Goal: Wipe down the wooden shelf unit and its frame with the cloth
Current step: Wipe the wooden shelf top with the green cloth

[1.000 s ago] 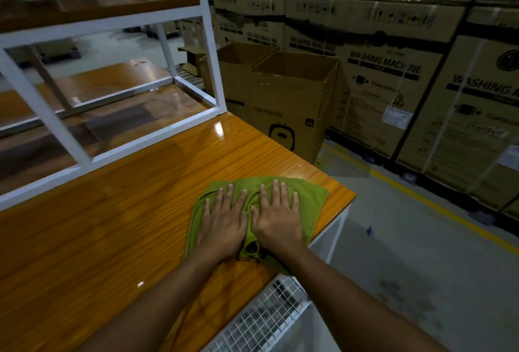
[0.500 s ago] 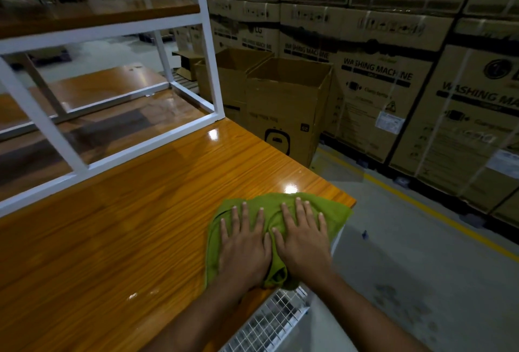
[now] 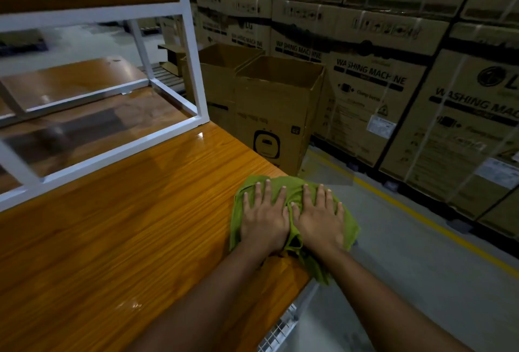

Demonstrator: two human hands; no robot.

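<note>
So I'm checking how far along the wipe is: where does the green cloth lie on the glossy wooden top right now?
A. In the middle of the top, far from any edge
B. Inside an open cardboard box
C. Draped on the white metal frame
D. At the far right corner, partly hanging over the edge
D: the green cloth sits at the corner of the glossy wooden top, pressed flat by the left hand and right hand, with part of it drooping past the edge.

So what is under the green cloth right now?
The green cloth lies on the wooden top at its right corner, pressed flat by the left hand and right hand. Its right part hangs past the edge. The wood beneath it is covered.
</note>
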